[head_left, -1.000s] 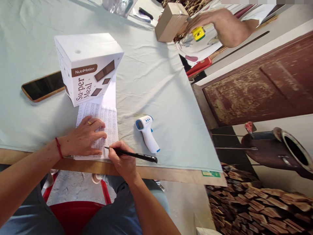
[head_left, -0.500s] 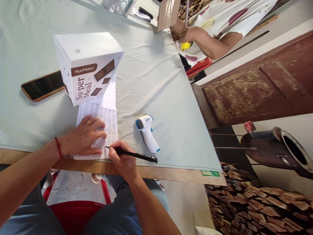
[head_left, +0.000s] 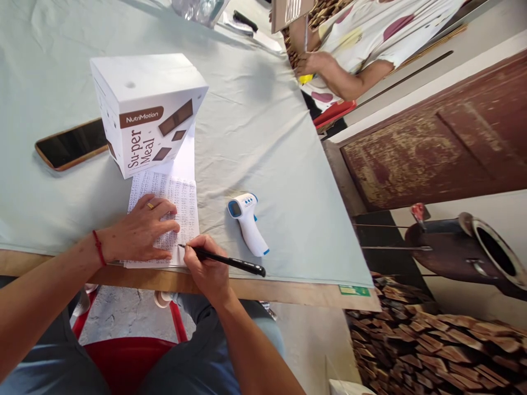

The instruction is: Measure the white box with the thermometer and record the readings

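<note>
My left hand (head_left: 144,230) lies spread over a sheet of paper (head_left: 187,206) covered in rows of small handwriting, its fingers apart. In my right hand (head_left: 206,263) is a black pen (head_left: 236,263), its tip touching or just over the lower right part of the sheet. Behind the paper stands a white box (head_left: 152,109) printed "NutriMotion Su-per Meal", covering part of the white page beneath. A white and blue infrared thermometer (head_left: 249,224) lies to the right of my right hand.
A phone (head_left: 72,144) lies left of the box on the cloth-covered table (head_left: 263,153). Across the table, another person (head_left: 354,49) holds a flat panel (head_left: 291,12) and something yellow. A plastic container (head_left: 200,8) sits at the far edge. Stacked firewood (head_left: 436,345) is at right.
The pen tip has shifted very slightly on the paper. Across the table, the other person's hands and panel have moved. My left hand stays in place.
</note>
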A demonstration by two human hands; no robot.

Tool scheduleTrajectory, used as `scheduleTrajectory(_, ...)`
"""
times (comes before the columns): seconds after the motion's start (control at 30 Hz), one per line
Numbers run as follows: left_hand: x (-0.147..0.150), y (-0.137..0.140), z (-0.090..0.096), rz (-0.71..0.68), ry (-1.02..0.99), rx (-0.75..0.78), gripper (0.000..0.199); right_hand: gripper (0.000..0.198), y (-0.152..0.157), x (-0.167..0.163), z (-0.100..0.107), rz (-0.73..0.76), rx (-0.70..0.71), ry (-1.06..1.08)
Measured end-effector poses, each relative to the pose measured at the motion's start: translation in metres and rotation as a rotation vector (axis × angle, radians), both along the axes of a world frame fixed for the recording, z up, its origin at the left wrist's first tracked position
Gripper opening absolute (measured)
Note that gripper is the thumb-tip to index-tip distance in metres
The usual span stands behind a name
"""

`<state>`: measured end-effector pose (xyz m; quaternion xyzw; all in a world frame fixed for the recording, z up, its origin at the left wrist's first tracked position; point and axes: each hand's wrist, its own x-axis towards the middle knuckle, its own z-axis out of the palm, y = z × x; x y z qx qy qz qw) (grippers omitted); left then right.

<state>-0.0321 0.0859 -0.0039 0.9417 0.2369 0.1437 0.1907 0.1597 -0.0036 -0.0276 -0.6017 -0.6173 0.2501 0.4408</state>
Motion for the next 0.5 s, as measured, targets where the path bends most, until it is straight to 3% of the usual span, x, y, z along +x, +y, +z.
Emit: scheduleTrajectory(0.5,-0.0001,-0.0005,-0.0001,0.002,0.008,0.012,0.033,0.011,-0.0002,0.0006,-0.0008,-0.003,0.037,0.004)
